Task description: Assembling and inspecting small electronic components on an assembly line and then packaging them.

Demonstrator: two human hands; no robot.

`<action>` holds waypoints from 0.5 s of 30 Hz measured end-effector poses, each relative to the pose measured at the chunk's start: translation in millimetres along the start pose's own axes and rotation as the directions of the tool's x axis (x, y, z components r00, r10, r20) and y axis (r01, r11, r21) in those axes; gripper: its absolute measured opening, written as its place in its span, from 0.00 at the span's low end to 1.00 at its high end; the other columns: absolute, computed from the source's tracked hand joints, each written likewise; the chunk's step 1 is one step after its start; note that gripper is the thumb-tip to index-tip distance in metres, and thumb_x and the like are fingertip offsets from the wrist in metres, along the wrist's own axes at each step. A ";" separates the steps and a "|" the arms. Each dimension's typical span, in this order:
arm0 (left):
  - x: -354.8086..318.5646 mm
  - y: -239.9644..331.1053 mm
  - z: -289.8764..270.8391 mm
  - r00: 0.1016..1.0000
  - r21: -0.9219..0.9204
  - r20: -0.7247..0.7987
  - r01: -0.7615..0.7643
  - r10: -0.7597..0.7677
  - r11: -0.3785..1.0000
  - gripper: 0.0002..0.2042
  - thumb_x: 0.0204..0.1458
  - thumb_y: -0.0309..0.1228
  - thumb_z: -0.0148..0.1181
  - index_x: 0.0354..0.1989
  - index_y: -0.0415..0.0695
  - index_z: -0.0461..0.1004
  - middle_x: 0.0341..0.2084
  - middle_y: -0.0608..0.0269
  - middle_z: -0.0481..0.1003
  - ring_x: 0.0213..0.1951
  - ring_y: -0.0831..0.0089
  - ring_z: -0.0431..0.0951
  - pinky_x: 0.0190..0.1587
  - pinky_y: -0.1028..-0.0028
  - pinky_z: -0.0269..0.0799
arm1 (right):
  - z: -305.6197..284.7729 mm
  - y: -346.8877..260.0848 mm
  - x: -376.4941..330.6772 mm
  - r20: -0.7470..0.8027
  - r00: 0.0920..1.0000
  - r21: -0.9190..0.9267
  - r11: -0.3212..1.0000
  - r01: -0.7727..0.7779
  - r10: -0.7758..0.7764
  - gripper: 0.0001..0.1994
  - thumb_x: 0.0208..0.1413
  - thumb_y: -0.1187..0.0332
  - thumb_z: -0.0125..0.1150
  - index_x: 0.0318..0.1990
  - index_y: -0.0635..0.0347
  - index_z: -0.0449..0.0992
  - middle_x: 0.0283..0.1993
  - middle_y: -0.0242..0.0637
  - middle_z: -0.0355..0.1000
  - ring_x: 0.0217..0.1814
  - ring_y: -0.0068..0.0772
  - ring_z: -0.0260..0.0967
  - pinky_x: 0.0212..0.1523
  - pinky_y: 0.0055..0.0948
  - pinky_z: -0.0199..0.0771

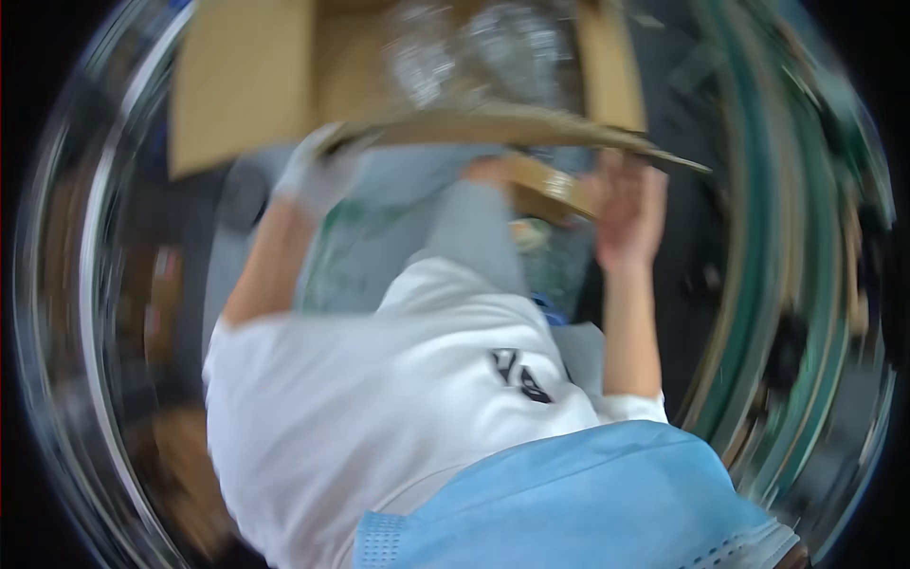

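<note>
White shirt: white short-sleeved fabric shirt [398,379] w/ dark print, on the person's torso, ctr.
Box: open brown rectangular cardboard box [242,85], flaps spread, top of view, in front of person.
Mask: light-blue pleated mask [588,503], bottom.
Contents: clear shiny plastic items [517,47], inside box (blurred, so exact kind is unclear).
R hand: right hand [630,213] at box's near edge, right side; cannot tell if grasping.
L hand: left hand [318,175] at near-left corner; grasp also cannot be told.
Carton: small brown cardboard carton [545,185], just left of R hand.
</note>
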State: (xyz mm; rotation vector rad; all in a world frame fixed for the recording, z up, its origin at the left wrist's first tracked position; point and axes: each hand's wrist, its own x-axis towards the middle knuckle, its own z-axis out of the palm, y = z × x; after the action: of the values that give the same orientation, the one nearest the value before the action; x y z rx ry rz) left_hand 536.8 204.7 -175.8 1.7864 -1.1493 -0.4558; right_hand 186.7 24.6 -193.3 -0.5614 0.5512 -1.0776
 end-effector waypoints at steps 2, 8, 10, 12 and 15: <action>6.0 -34.8 -29.5 0.956 -0.632 -0.130 0.126 -0.265 0.765 0.11 0.56 0.22 0.55 0.46 0.33 0.75 0.31 0.61 0.79 0.29 0.75 0.74 0.31 0.81 0.69 | 15.9 11.3 2.5 0.015 1.000 -0.090 0.996 0.000 0.002 0.20 0.64 0.57 0.53 0.58 0.59 0.68 0.63 0.43 0.64 0.64 0.42 0.64 0.62 0.41 0.66; 12.9 -145.0 -145.8 0.887 -0.829 0.294 0.052 -0.355 -0.557 0.30 0.61 0.32 0.48 0.68 0.33 0.45 0.33 0.60 0.74 0.24 0.79 0.68 0.21 0.84 0.60 | -39.4 39.6 -12.3 0.059 0.937 -0.378 0.876 -0.299 0.345 0.22 0.66 0.61 0.46 0.63 0.65 0.64 0.66 0.44 0.62 0.63 0.40 0.65 0.64 0.33 0.61; 31.8 -221.0 -169.6 0.924 -0.814 0.273 0.073 -0.269 -0.576 0.32 0.63 0.34 0.47 0.70 0.35 0.42 0.35 0.59 0.75 0.26 0.77 0.71 0.26 0.84 0.65 | -63.9 40.5 -22.9 0.033 0.930 -0.400 0.858 -0.323 0.365 0.22 0.66 0.61 0.45 0.62 0.65 0.65 0.64 0.44 0.64 0.62 0.39 0.66 0.63 0.31 0.62; 52.8 -274.4 -180.7 0.814 -0.942 -0.335 -0.279 -0.475 0.186 0.30 0.63 0.39 0.48 0.67 0.35 0.49 0.49 0.52 0.73 0.45 0.64 0.75 0.46 0.77 0.71 | -69.0 37.5 -38.6 -0.093 0.941 -0.487 0.810 -0.327 0.324 0.22 0.65 0.60 0.46 0.60 0.67 0.65 0.60 0.48 0.68 0.56 0.36 0.69 0.58 0.30 0.65; 8.1 -365.7 -236.2 0.996 -0.971 0.082 0.073 -0.026 -0.228 0.29 0.63 0.47 0.46 0.63 0.35 0.56 0.64 0.52 0.62 0.62 0.56 0.63 0.64 0.65 0.58 | -83.1 38.6 -45.5 -0.105 0.932 -0.458 0.815 -0.355 0.347 0.22 0.65 0.60 0.46 0.59 0.68 0.66 0.59 0.48 0.68 0.55 0.35 0.69 0.57 0.30 0.66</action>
State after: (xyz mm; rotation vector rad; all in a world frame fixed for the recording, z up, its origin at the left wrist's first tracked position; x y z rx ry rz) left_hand 893.5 363.5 -368.5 0.2179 -0.2601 -1.0793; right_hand 140.1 67.7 -273.5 -0.8372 0.9070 -0.5876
